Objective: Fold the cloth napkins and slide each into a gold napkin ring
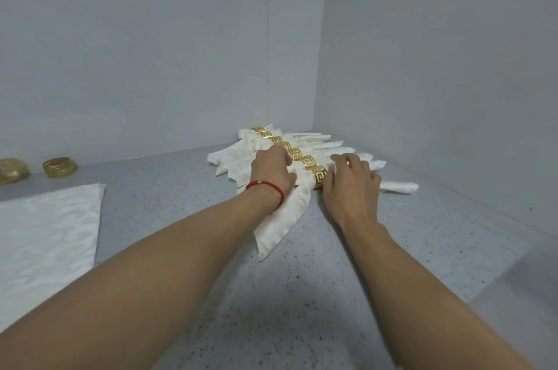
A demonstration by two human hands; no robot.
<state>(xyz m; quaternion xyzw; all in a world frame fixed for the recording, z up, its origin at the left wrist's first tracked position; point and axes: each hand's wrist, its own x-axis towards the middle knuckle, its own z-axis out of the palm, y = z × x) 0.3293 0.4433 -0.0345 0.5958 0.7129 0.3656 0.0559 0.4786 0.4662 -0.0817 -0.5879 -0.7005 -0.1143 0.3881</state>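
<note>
A row of several folded white napkins, each in a gold patterned ring, lies near the wall corner. The nearest napkin (283,224) points its long tail toward me and wears the nearest gold ring (320,176). My left hand (271,171), with a red cord on the wrist, grips this napkin just left of the ring. My right hand (351,185) curls over the napkin just right of the ring, thumb beside the ring. The napkin's right end (398,186) sticks out past my right hand.
A flat unfolded white napkin (45,236) lies at the left on the grey speckled counter (211,248). Two loose gold rings (59,167) sit at the far left by the back wall. Walls close the back and right sides.
</note>
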